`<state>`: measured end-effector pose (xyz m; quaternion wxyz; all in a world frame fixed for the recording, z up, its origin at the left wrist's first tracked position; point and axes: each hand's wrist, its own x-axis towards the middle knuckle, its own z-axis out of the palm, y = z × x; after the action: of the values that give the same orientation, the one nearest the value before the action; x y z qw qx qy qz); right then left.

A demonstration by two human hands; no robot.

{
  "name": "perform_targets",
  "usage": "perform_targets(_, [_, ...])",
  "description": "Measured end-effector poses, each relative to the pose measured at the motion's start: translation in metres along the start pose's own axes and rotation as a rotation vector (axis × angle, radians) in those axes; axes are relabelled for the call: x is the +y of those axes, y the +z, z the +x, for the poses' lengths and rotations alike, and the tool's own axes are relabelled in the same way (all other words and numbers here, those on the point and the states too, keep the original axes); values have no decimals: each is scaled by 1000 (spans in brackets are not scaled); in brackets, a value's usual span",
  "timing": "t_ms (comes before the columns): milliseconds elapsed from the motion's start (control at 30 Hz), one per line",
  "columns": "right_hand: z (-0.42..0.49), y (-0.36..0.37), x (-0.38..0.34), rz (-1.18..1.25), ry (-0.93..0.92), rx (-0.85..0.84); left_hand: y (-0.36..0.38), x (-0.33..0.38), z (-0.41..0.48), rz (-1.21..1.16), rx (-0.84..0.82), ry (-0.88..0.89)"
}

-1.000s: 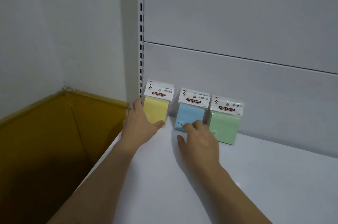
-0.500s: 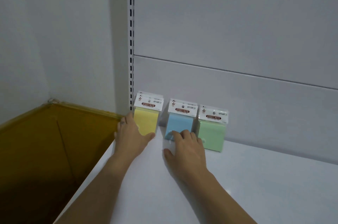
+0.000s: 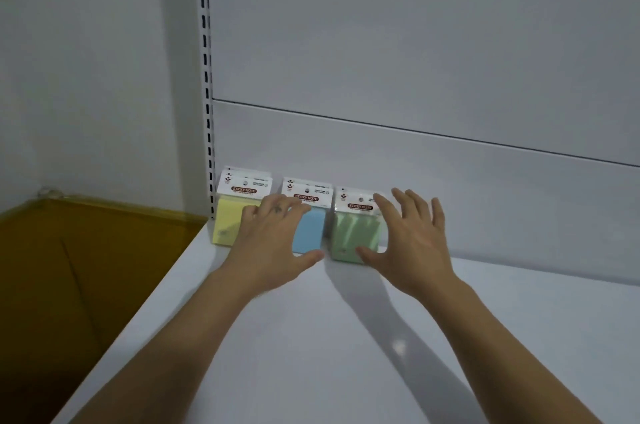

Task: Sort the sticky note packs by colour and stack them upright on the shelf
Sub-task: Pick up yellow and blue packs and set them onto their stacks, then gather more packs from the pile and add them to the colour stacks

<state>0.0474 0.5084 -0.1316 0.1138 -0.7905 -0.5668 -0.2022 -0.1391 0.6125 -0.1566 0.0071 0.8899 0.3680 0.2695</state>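
head view: three rows of packs stood upright at the back of the white shelf (image 3: 311,337), against the back panel (image 3: 415,181). yellow packs (image 3: 227,221) at nine o'clock of the row, hard by the slotted post (image 3: 206,77); blue packs (image 3: 310,229) in the middle; green packs (image 3: 355,233) at three o'clock, close beside the blue. left hand (image 3: 273,243) lay over the gap between yellow and blue, fingers loosely spread, thumb at the foot of the blue, gripping nothing. right hand (image 3: 412,240) stood at three o'clock of the green, fingers splayed and slack, thumb at its lower front; contact could not be told. brown box (image 3: 69,267) sat at nine o'clock, below the shelf edge.
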Motion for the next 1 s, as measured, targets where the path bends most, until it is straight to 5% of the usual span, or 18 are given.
perform_targets(433, [-74, -42, 151, -29, 329, -77, 27, 166, 50, -63, -125, 338])
perform_targets(1000, [-207, -81, 381, 1, 618, -63, 98, 437, 52, -166, -235, 523])
